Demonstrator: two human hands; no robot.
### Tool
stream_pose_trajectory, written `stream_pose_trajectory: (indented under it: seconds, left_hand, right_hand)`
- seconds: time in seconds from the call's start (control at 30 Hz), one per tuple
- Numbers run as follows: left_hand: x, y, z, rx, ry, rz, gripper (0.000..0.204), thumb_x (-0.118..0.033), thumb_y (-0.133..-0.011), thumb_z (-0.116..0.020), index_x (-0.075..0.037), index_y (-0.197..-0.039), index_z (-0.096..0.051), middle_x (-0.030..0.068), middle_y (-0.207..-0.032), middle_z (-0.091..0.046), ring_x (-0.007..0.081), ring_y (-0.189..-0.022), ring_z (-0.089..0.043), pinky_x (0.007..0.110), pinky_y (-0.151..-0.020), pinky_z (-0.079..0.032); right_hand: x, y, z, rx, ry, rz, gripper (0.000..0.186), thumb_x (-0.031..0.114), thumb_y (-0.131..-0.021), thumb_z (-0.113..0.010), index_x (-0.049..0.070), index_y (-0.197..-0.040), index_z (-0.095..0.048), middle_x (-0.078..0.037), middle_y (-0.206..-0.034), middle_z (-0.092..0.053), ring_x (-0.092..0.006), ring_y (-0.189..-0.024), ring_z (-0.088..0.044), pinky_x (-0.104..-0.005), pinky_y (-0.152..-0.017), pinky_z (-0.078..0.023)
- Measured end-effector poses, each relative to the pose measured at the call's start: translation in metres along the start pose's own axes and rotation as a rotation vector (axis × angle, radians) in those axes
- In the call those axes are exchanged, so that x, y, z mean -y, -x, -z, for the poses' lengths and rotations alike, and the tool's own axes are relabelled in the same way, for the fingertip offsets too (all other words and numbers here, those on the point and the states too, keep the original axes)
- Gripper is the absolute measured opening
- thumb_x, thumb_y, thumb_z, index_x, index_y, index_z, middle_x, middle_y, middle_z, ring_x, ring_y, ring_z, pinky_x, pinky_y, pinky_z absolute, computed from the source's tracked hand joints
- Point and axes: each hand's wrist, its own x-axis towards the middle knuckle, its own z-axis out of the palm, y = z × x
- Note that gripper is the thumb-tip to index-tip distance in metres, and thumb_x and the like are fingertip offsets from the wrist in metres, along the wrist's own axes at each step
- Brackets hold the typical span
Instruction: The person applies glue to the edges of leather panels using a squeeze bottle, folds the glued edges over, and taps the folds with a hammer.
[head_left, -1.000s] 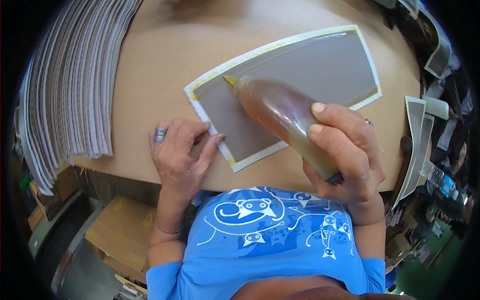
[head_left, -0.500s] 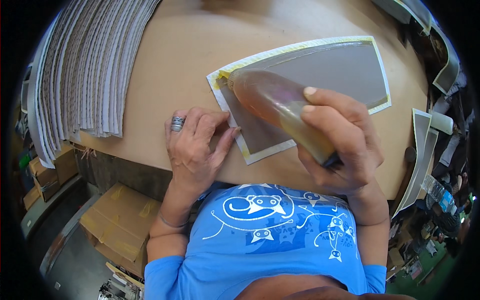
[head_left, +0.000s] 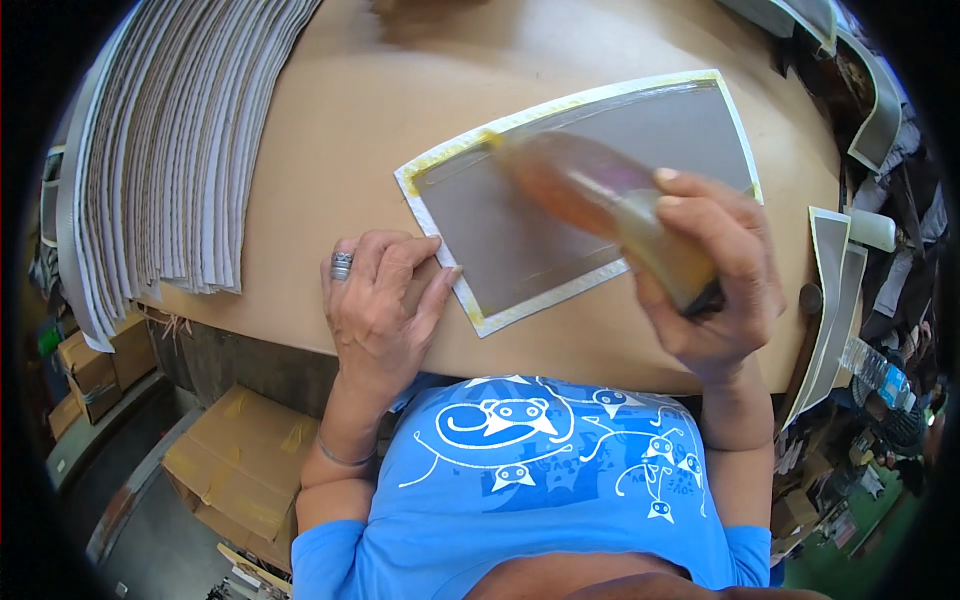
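Bottle (head_left: 585, 188) of translucent amber-brown plastic, tapering to a yellow nozzle (head_left: 491, 139), is grasped by the right hand (head_left: 722, 262), the fingers wrapped around its dark-based rear end. It is held aslant, apparently so that the nozzle can be aimed at the panel's far border; blur keeps contact there from being judged. The left hand (head_left: 384, 285) is loosely curled with nothing clasped in it, its thumb and forefinger set at the panel's left edge, presumably as a steadying touch. The fan-shaped grey panel with a white border (head_left: 500, 245) is laid flat on the tan tabletop (head_left: 320, 150) between the hands, partly beneath the bottle, probably for easy reach. Its long far side is curved, its surface is smooth and slightly glossy, and yellowish marks are seen along the border, mostly at the far side and left corners. A thick row of layered grey-white sheets (head_left: 190, 150) is kept well apart, at the left.
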Motion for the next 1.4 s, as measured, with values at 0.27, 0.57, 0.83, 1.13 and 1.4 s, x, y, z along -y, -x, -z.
stream_pose_trajectory:
  seconds: [0.27, 0.57, 0.83, 1.13, 1.4]
  left_hand:
    - [-0.004, -0.002, 0.002, 0.022, 0.001, 0.021, 0.029, -0.006, -0.065, -0.071, -0.007, -0.091, -0.060, 0.0085, -0.088, -0.054, 0.0249, -0.080, -0.051, 0.036, -0.071, -0.041]
    - [-0.005, -0.003, 0.002, 0.005, 0.009, -0.019, 0.030, -0.003, -0.065, -0.070, -0.004, -0.093, -0.059, 0.0096, -0.089, -0.054, 0.0263, -0.082, -0.051, 0.037, -0.072, -0.041]
    - [-0.006, -0.003, 0.003, 0.023, -0.042, -0.029, 0.031, -0.005, -0.065, -0.071, -0.004, -0.094, -0.059, 0.0106, -0.089, -0.054, 0.0271, -0.083, -0.051, 0.037, -0.075, -0.040]
    - [-0.008, -0.002, 0.004, 0.045, -0.034, 0.045, 0.032, 0.000, -0.066, -0.069, -0.003, -0.096, -0.059, 0.0115, -0.094, -0.056, 0.0274, -0.090, -0.052, 0.036, -0.078, -0.042]
    - [-0.002, 0.005, 0.028, 0.152, 1.019, 0.597, 0.046, -0.012, -0.088, -0.050, 0.004, -0.129, -0.035, 0.0233, -0.130, -0.040, 0.0288, -0.116, -0.046, 0.037, -0.101, -0.035]
  right_hand:
    - [-0.032, 0.011, 0.027, -0.145, 0.301, 0.002, 0.051, -0.009, -0.051, -0.067, 0.003, -0.100, -0.059, -0.017, -0.095, -0.061, -0.0279, -0.084, -0.061, -0.0331, -0.069, -0.051]
    - [0.006, 0.001, -0.024, -0.038, 0.020, 0.164, 0.047, -0.003, -0.054, -0.068, 0.000, -0.099, -0.057, -0.020, -0.096, -0.058, -0.0309, -0.077, -0.062, -0.0351, -0.063, -0.052]
    - [0.000, 0.004, -0.019, -0.057, 0.007, 0.124, 0.043, -0.003, -0.057, -0.067, 0.002, -0.098, -0.058, -0.018, -0.097, -0.059, -0.0317, -0.079, -0.062, -0.0349, -0.062, -0.051]
    - [-0.055, 0.017, 0.044, -0.195, 0.326, -0.031, 0.041, -0.007, -0.061, -0.068, 0.003, -0.099, -0.057, -0.015, -0.096, -0.060, -0.0268, -0.089, -0.060, -0.0313, -0.078, -0.048]
    - [-0.118, 0.056, 0.067, -0.688, -0.931, -0.683, 0.035, 0.002, -0.074, -0.064, -0.004, -0.106, -0.051, -0.015, -0.099, -0.059, -0.0302, -0.087, -0.062, -0.0391, -0.077, -0.055]
